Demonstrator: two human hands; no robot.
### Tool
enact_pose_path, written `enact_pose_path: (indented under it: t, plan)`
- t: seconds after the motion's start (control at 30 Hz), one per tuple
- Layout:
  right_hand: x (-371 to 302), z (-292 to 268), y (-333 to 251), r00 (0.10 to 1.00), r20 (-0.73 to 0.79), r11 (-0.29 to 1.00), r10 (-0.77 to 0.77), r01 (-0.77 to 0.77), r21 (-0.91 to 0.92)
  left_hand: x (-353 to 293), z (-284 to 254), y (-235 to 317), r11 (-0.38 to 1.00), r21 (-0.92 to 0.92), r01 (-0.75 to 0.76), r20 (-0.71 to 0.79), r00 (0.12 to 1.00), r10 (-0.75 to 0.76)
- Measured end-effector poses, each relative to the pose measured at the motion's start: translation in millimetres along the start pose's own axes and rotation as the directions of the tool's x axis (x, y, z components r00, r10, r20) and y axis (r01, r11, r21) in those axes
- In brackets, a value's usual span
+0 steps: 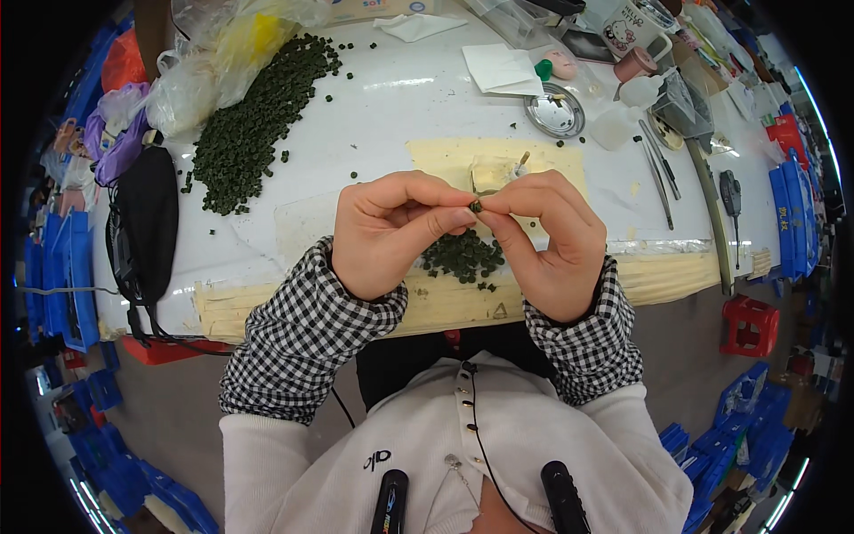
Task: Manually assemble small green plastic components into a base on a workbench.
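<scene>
Between their fingertips, my left hand (391, 227) and my right hand (553, 236) pinch one small dark green part (476, 206) above the table. Its exact kind is too small to make out. Just below the hands lies a small pile of similar dark green pieces (463, 256) near the table's front edge. Behind my fingers, partly hidden, a small pale block or container (492, 172) with a brownish stick stands on a yellowish sheet (562, 160). A much larger heap of the dark green pieces (258, 133) spreads over the far left of the table.
Plastic bags (191, 93) and a black pouch (147, 227) with cords lie at the left. Farther right are a round metal dish (554, 110), white paper (501, 69), tweezers (656, 173), a mug (633, 34) and a walkie-talkie (730, 196). A red stool (749, 326) stands beyond the table.
</scene>
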State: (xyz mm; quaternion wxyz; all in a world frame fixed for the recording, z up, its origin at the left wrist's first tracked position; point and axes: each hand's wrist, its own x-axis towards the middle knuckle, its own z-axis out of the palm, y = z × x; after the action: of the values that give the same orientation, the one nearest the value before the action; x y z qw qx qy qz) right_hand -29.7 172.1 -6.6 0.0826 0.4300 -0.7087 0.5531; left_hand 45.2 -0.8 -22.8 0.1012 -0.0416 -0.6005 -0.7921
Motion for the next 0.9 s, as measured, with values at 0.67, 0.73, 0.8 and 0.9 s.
enact_pose_path:
  t: [0.67, 0.73, 0.8, 0.9]
  plan:
    - [-2.3, -0.3, 4.2, 0.999, -0.002, 0.998, -0.052, 0.052, -0.028, 0.4, 2.5, 4.3, 0.997, 0.079, 0.001, 0.003, 1.000, -0.002]
    - [-2.4, -0.3, 4.2, 0.999, -0.002, 0.998, -0.050, 0.050, -0.032, 0.4, 0.9, 3.4, 0.999, 0.034, 0.008, 0.010, 1.000, -0.008]
    - [-2.4, -0.1, 4.1, 0.999, -0.002, 0.998, -0.050, 0.050, -0.032, 0.1, 0.3, 3.4, 1.000, 0.017, 0.015, 0.014, 1.000, -0.015]
    - [-2.4, 0.4, 3.5, 1.000, -0.009, 1.000, -0.021, 0.021, -0.022, 0.1, 1.1, 4.6, 0.999, 0.025, 0.020, 0.017, 1.000, -0.020]
